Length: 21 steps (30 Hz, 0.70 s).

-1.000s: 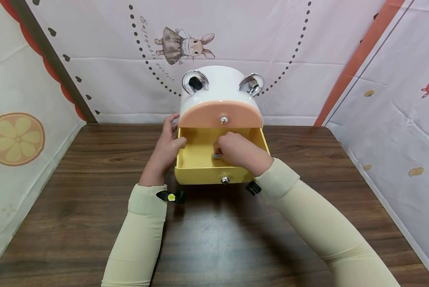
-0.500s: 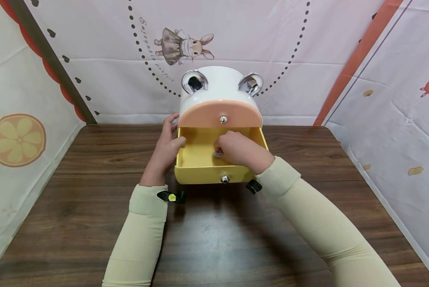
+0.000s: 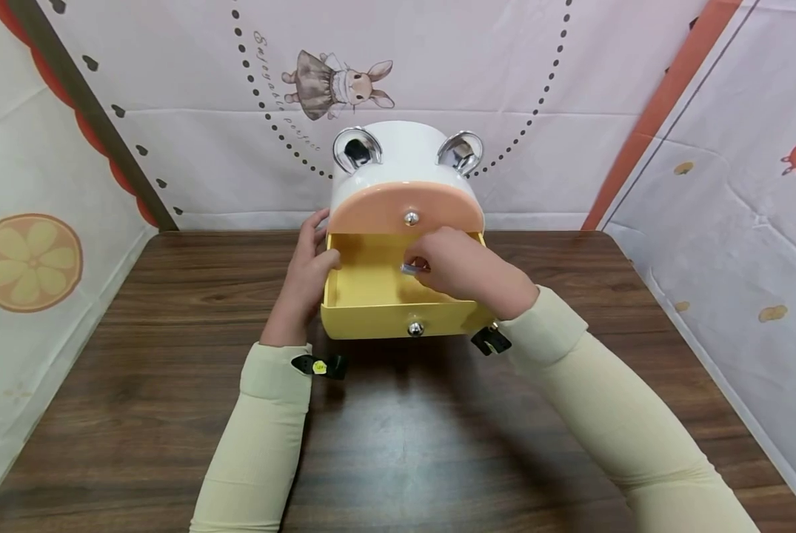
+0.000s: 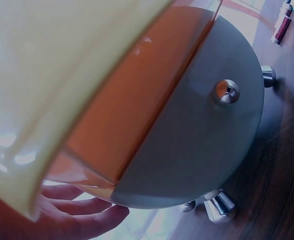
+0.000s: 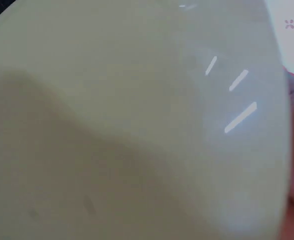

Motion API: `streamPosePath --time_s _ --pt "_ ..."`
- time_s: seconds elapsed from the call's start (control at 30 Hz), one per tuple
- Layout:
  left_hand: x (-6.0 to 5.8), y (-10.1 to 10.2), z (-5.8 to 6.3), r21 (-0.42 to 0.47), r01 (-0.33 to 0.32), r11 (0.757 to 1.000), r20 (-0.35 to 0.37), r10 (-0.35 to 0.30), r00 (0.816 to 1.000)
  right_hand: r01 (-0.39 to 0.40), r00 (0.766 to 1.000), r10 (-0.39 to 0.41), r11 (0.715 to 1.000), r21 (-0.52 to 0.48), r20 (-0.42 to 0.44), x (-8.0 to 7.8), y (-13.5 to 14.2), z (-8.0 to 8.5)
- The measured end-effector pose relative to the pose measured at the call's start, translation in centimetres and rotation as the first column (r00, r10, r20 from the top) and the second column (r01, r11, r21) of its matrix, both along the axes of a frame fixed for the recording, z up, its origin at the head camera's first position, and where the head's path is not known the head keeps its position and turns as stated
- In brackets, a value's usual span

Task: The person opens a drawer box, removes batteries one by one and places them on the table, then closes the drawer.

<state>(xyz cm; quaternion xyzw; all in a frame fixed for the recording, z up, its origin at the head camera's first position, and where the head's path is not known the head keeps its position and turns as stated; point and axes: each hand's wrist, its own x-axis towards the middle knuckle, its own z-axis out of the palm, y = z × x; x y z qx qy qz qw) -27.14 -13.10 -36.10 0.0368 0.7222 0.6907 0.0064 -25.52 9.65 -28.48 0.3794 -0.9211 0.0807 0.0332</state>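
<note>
A white drawer cabinet point(image 3: 407, 148) stands at the table's back, its yellow drawer point(image 3: 398, 317) pulled out. My left hand point(image 3: 304, 277) grips the drawer's left side, thumb over the rim and fingers along the outside; in the left wrist view those fingers point(image 4: 94, 220) lie against the case. Over the drawer's inside, my right hand point(image 3: 460, 266) pinches a small, pale bluish-grey piece point(image 3: 411, 269) between thumb and fingertips. Its kind does not show. In the right wrist view, the yellow drawer front point(image 5: 137, 100) covers most of the hand, leaving part of it at the right edge.
Above the yellow drawer is a closed orange drawer point(image 3: 407, 207) with a silver knob. The left wrist view shows a grey lower drawer point(image 4: 201, 130), silver feet point(image 4: 220, 206) and pen-like sticks point(image 4: 282, 27) on the wood. Printed cloth point(image 3: 204, 133) hangs close behind the cabinet.
My right hand has risen from near the drawer's floor and shifted slightly right, bringing the small piece with it. My left hand keeps its place on the drawer's left side.
</note>
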Motion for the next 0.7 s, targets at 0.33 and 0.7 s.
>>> streamPosePath --time_s 0.33,0.7 --pt "-0.1 -0.2 -0.4 0.004 -0.001 1.000 0.005 0.001 1.000 -0.007 1.000 0.004 0.993 -0.118 -0.021 1.9 1.9 1.3" --pt "-0.1 -0.1 -0.2 0.011 -0.005 1.000 0.001 0.005 1.000 0.064 0.996 -0.071 0.989 -0.133 -0.046 3.4 4.1 1.8"
